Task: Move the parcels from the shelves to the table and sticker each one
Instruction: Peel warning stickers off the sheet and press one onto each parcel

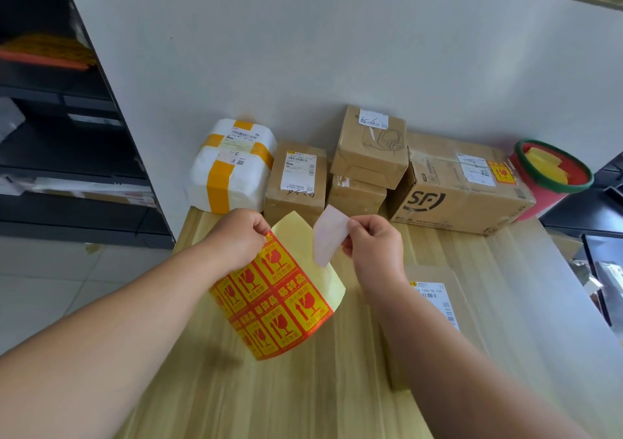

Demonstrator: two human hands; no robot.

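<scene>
Thumb and forefinger of the right hand [374, 246] are pinching one edge of a small pale peeled sticker [328, 239], its blank back showing, just beside the sheet it seems to belong to. The left hand [236, 236] is gripping the top edge of that curling yellow-and-red fragile-label sheet [273, 300] above the pale wooden table [303, 388]. Under the right forearm a flat brown cardboard parcel [426, 275] is lying, probably the one waiting for it. Other parcels, among them a brown SF-printed carton [455, 195], are sitting against the wall. The sticker is looking flimsy and tacky, likely to fold onto itself; holding it by the very edge seems wisest.
</scene>
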